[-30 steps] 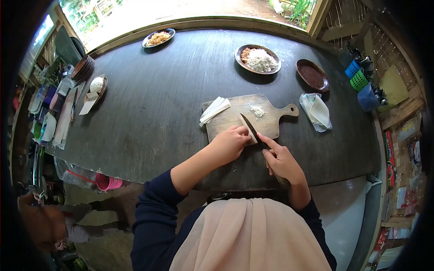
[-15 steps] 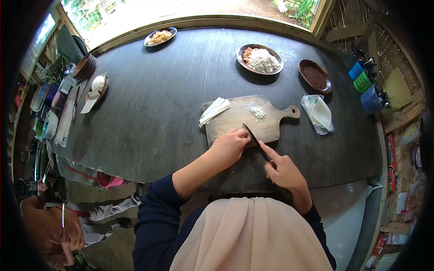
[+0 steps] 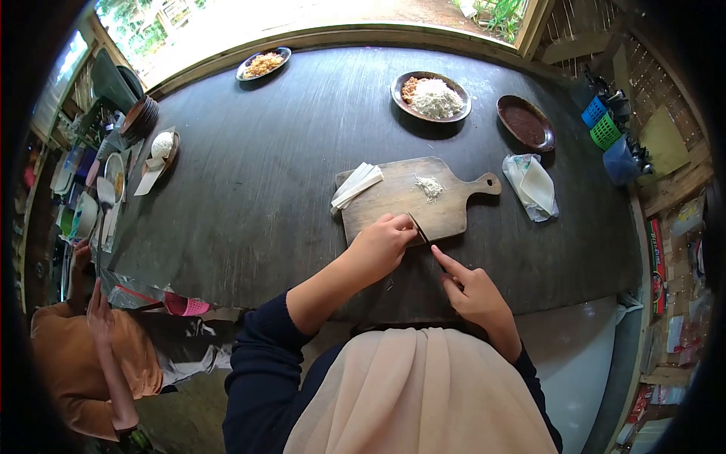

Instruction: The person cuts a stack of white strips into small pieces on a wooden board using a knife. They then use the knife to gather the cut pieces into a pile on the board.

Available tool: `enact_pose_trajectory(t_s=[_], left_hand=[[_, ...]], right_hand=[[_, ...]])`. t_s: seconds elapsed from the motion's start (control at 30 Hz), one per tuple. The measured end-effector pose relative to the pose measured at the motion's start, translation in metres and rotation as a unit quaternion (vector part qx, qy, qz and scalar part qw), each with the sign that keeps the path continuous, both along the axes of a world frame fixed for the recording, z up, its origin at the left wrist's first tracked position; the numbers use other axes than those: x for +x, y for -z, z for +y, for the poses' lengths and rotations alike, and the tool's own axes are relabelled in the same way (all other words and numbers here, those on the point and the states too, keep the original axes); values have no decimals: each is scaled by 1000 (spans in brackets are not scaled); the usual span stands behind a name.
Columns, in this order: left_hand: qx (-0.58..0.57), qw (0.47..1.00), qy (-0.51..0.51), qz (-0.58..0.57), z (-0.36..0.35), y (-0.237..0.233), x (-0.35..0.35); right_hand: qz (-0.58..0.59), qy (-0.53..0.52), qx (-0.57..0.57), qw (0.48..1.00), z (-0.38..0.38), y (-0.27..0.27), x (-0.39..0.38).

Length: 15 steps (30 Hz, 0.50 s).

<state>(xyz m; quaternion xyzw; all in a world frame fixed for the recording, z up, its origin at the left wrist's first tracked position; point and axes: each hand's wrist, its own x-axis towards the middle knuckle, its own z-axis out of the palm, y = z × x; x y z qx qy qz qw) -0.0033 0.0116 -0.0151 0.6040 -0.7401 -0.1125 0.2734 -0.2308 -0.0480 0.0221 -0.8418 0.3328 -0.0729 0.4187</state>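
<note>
A wooden cutting board [image 3: 393,213] lies before me, its handle pointing right. My right hand [image 3: 476,293] grips a dark-bladed knife [image 3: 420,229], the index finger stretched along its back. At the board's near edge my left hand [image 3: 386,240] is closed, fingertips bent down right beside the blade. Whatever those fingers hold is hidden beneath them. Flat white strips [image 3: 357,185] lie stacked on the board's left side. A little pile of fine white shreds [image 3: 429,188] sits farther back, toward the handle.
Right of the board lies a plastic wrapper with a white sheet [image 3: 533,188]. Behind are a plate of white and reddish food [image 3: 431,97], a brown-filled plate [image 3: 525,123] and another plate [image 3: 263,65]. A person in orange [image 3: 91,363] works at far left with a spatula [image 3: 105,191].
My right hand and the knife have drawn slightly down toward me; my left hand is nearly still. At left, the other person has moved closer to the table, and a plate now shows there.
</note>
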Motion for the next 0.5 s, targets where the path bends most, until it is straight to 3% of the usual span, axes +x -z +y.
enact_pose_trajectory(t_s=[0.27, 0.5], left_hand=[[-3, 1000, 6, 5, 0, 1, 1], [7, 1000, 2, 1, 0, 0, -1]], right_hand=[[46, -16, -64, 997, 3, 0, 1], [-21, -11, 6, 1000, -7, 5, 12]])
